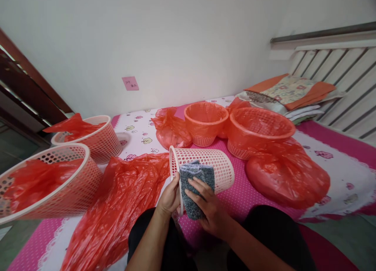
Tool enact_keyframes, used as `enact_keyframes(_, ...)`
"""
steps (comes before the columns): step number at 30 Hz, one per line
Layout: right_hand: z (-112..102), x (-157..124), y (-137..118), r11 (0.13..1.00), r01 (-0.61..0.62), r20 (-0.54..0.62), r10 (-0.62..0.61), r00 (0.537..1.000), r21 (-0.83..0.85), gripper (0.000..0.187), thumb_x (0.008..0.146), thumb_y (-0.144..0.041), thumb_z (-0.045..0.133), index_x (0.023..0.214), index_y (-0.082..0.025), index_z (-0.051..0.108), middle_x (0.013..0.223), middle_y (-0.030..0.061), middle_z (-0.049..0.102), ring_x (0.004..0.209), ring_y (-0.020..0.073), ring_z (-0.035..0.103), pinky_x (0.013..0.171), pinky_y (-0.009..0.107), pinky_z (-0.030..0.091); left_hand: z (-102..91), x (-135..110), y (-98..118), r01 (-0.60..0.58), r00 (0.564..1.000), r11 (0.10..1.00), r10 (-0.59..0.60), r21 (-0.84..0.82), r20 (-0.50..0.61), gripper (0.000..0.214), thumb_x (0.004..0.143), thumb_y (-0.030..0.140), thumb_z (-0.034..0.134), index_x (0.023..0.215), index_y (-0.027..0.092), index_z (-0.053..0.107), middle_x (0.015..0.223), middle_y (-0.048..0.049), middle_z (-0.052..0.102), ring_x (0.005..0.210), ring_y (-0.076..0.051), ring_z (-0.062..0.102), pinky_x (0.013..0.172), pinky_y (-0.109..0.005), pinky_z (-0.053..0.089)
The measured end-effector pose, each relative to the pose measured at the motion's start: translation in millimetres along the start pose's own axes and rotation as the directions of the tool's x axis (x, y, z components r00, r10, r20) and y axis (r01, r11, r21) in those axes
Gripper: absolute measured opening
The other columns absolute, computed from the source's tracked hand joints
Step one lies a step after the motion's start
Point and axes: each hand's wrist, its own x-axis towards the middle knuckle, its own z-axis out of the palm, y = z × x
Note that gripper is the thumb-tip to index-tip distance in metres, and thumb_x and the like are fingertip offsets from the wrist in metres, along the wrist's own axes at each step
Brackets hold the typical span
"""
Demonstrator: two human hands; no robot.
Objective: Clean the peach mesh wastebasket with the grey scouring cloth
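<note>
A pink perforated plastic wastebasket [222, 170] lies on its side in front of me, its open mouth turned left. My left hand [170, 195] grips its rim, the thumb along the edge and the other fingers partly hidden. With my right hand [209, 206] I hold a folded dark grey cloth [192, 208] flat against the basket's side. The cloth has a pale lilac edge at its top. Left of the basket a crumpled red plastic bag [126, 192] spreads over the bed cover.
Two pink baskets with red bags inside, a near one [88, 184] and a farther one [110, 141], stand at left. Two bag-lined baskets [205, 122] [258, 124] and filled red bags [288, 177] [173, 133] are beyond and right. Folded bedding [296, 88] lies by the white railing [352, 82].
</note>
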Motion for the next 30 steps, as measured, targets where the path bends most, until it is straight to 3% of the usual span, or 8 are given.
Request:
enact_keyframes(13,1,-8,-1,1.0,0.016,0.047,-0.015,0.999,-0.015,0.06,0.098,-0.022,0.044,0.159,-0.019,0.042,0.166,0.0152,0.039,0.158,0.033,0.028,0.123,0.058,0.039,-1.5,0,1,0.037,0.999,0.999,-0.036,-0.021,0.022,0.067,0.09,0.056,0.074,0.141,0.013,0.066,0.129,-0.0179,0.075,0.115,-0.034,0.072,0.094,-0.04,0.059)
enact_keyframes(30,3,-23,-6,0.999,0.023,0.066,-0.021,0.998,-0.029,0.064,0.094,-0.017,0.047,0.158,-0.018,0.043,0.165,0.0143,0.041,0.158,0.032,0.029,0.123,0.056,0.042,-1.2,1,-1,0.002,0.999,1.0,-0.003,0.001,0.04,0.067,0.092,0.059,0.07,0.14,0.011,0.067,0.132,-0.0189,0.074,0.123,-0.038,0.069,0.105,-0.047,0.054)
